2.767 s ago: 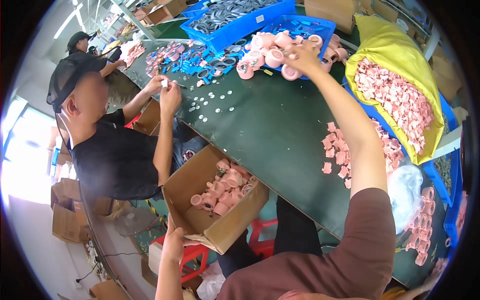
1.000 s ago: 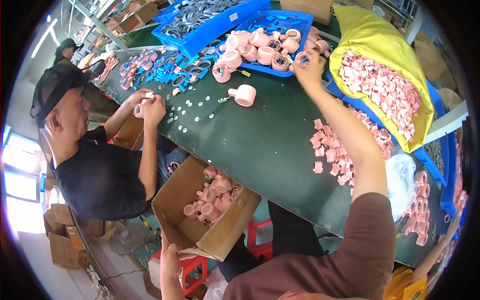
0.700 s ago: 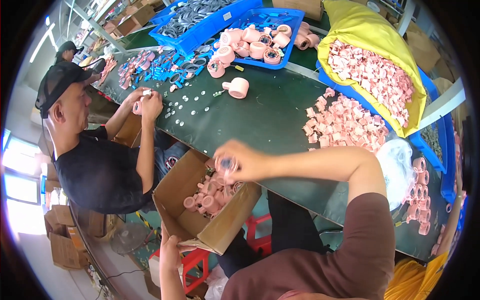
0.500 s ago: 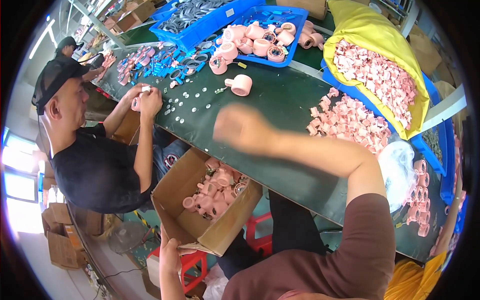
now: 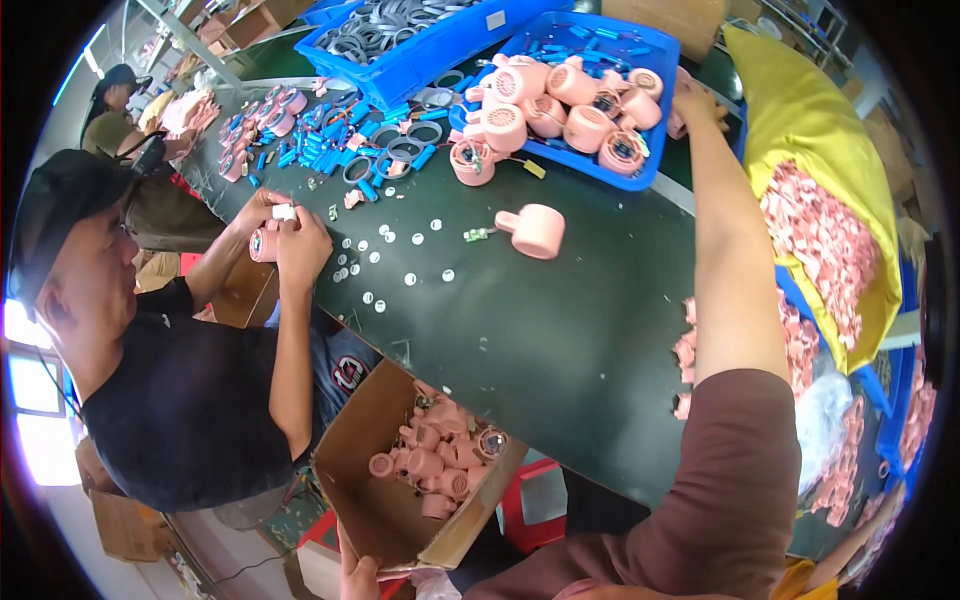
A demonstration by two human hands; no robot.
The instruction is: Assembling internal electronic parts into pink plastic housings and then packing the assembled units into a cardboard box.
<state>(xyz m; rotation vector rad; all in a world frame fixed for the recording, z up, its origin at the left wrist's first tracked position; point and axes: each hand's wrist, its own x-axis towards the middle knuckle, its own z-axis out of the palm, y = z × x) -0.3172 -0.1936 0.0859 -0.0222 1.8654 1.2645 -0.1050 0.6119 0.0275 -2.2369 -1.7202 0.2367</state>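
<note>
My left hand (image 5: 358, 577) grips the near edge of an open cardboard box (image 5: 350, 470). Inside lie several round pink housings (image 5: 425, 462) with short handles, some showing wiring. My right arm stretches across the green table to the far side, where my right hand (image 5: 700, 103) is just right of a blue tray (image 5: 640, 180). Its fingers curl round a pink housing (image 5: 677, 118), partly hidden by the hand. The tray is heaped with similar housings and blue cylindrical cells. One pink housing (image 5: 538, 232) lies alone mid-table, with a small green circuit board beside it.
On the left a co-worker (image 5: 190, 390) holds a pink housing. White discs (image 5: 411, 279), grey rings (image 5: 400, 150) and blue cells (image 5: 320, 140) are scattered on the table (image 5: 560, 350). A yellow sack (image 5: 800, 110) of small pink pieces leans at right, beside a plastic bag (image 5: 822, 425).
My right hand has swept from above the middle of the table to the far right of the blue tray. My left hand stays on the box; the whole view has shifted.
</note>
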